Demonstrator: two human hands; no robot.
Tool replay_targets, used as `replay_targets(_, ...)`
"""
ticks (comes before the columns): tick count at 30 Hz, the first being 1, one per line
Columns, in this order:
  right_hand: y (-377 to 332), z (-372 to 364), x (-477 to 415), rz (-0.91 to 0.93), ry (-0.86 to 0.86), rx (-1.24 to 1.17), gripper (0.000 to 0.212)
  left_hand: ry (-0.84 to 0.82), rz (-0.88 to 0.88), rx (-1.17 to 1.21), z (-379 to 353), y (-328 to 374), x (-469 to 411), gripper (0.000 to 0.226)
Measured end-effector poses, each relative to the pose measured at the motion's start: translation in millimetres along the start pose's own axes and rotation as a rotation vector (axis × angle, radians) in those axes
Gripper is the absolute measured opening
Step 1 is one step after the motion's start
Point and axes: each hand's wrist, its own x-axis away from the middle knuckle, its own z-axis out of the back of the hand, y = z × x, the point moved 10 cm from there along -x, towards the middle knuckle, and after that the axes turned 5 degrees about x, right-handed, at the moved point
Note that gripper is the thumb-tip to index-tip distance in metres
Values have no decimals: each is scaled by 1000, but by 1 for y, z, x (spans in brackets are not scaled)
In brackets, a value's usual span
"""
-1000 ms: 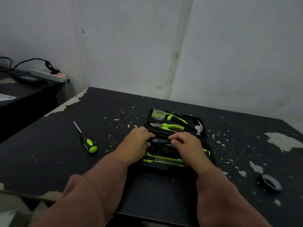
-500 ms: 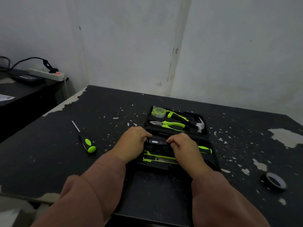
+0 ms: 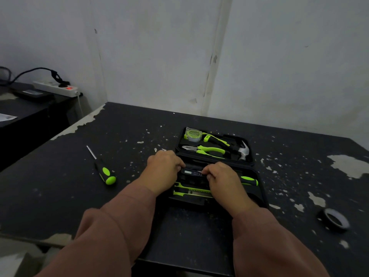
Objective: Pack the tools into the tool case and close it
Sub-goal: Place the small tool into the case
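Black tester (image 3: 191, 172) lies left-right across tool case (image 3: 253, 194), left hand (image 3: 162, 170) and right hand (image 3: 223, 180) pinching opposite ends

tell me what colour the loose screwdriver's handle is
The screwdriver handle is black with bright green patches; head view.

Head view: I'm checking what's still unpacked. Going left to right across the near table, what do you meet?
screwdriver → left hand → dark tester, pinched by both hands → right hand → roll of tape
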Motion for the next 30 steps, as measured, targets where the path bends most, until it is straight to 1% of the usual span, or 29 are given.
replay_targets(4, -1, 0, 1, 11, 10, 58, 24, -20, 11, 15, 1, 2, -3, 32)
replay_targets(8, -5, -1, 1, 14, -10, 115, 24, -61, 61, 83, 2, -1, -5, 26)
replay_targets(13, -28, -6, 4, 102, -60, 252, 35, -81, 105, 185, 5, -10, -7, 17)
replay_targets(18, -36, -14, 3, 123, -128, 280, 33, -125, 109, 230, 2, -13, -10, 19)
replay_targets(22, -36, -15, 3, 133, -142, 316, 33, -155, 185, 291, -5, -22, -12, 21)
replay_targets(24, -36, -14, 3, 131, -139, 320, 34, -150, 209, 366, -10, -25, -13, 20)
replay_targets(26, -36, -15, 3, 123, -143, 312, 39, -96, 248, 512, -12, -31, -13, 13)
replay_targets(27, -36, -15, 3, 127, -147, 318, 43, -59, 281, 579, -12, -36, -12, 12)
replay_targets(28, -37, -17, 3, 139, -153, 336, 45, -36, 320, 639, -13, -42, -10, 23)
replay_targets(30, -40, -18, 3, 160, -165, 375, 44, -45, 399, 803, -22, -50, -4, 51)
